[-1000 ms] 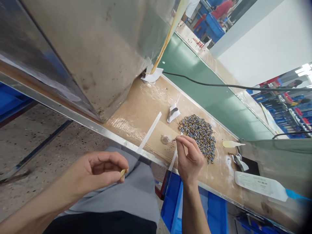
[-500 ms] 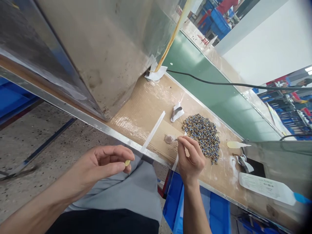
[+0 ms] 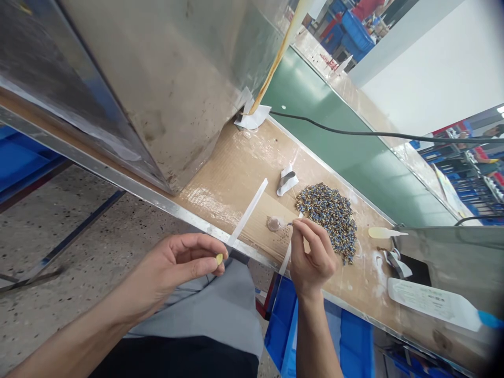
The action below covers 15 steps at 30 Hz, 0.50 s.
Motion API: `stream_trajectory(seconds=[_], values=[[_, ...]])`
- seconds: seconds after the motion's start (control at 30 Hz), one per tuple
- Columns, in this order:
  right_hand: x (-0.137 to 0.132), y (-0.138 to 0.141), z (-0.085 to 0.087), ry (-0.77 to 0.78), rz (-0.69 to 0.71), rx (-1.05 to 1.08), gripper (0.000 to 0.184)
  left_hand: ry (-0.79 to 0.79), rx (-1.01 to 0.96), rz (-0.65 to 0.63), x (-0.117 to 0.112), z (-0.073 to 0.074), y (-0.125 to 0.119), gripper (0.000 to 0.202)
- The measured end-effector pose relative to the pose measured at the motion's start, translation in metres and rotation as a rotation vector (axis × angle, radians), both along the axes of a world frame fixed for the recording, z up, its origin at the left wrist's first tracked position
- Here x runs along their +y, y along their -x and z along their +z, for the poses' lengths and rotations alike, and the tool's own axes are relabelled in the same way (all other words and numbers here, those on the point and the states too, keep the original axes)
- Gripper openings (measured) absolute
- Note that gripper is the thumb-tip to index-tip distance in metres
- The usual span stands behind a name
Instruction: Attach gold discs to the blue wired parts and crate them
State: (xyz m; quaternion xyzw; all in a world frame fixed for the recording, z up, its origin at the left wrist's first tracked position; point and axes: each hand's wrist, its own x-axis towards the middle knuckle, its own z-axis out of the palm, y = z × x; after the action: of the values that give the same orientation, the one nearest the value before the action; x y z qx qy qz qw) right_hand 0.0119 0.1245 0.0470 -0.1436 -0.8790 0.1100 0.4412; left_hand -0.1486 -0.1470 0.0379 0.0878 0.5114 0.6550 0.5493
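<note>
My left hand (image 3: 183, 268) pinches a small yellow piece (image 3: 219, 259) between thumb and fingers, above my lap at the bench's front edge. Over the cardboard-covered bench, my right hand (image 3: 315, 260) is closed in a pinch on a tiny dark part (image 3: 290, 224), whose tip points left. Beside that tip lies a round, glossy, clear-greyish patch (image 3: 273, 223) on the cardboard. Just behind my right hand spreads a pile of small blue and brass-coloured metal parts (image 3: 328, 215). The held part looks similar to them, but it is too small to be sure.
A white bottle with a blue cap (image 3: 433, 304) lies at the right, near a small yellowish dropper bottle (image 3: 384, 232). White tape strips (image 3: 248, 210) cross the cardboard. A large metal box (image 3: 173, 94) stands at left. A black cable (image 3: 334, 129) runs along the green panel (image 3: 315, 100).
My left hand has moved right and slightly up with the yellow piece, which now shows more of its face. My right hand has shifted slightly right, still pinching the tiny part.
</note>
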Motion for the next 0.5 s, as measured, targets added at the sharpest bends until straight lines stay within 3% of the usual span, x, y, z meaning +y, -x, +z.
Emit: stream_trajectory(seconds=[0.5], values=[[0.001,0.0,-0.002,0.039,-0.048,0.002,0.027,-0.02,-0.096,-0.002,0.021,0.011,-0.01,0.028]])
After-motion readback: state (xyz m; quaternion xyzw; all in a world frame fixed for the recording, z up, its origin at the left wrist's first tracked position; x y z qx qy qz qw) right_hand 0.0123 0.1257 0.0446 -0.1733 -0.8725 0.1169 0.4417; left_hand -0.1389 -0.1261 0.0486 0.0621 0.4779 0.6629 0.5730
